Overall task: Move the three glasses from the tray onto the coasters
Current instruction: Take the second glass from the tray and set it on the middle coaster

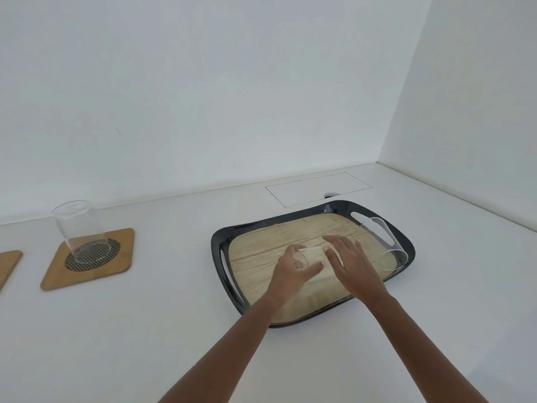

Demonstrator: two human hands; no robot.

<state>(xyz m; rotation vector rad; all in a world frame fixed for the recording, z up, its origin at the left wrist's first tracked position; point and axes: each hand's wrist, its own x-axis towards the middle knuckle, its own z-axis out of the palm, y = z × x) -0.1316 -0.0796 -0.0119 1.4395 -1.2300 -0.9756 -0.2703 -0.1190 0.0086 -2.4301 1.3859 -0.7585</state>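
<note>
Far left of the tray [220, 242], at the picture's edge, lies a sliver of a wooden coaster [8, 264], bare on what shows. Nearer the tray, still well to its left, a second coaster [122, 251], a rounded wooden square with a dark round mesh centre, carries a clear glass [80, 231] standing mouth down on the mesh. All rest on a smooth white bench [162, 315]. The tray is a rounded rectangle with a glossy black rim, slot handles at both ends and a pale wood-grain floor. In its middle the left hand [293, 271] and the right hand [353, 267] close around a second clear glass [312, 255] from either side; the left grip curls fingers and thumb around it, the right grip lays spread fingers over its other side, and the glass is mostly hidden between them. At the tray's right end a third clear glass [383, 242] leans tilted by the handle slot, thin-walled and empty.
</note>
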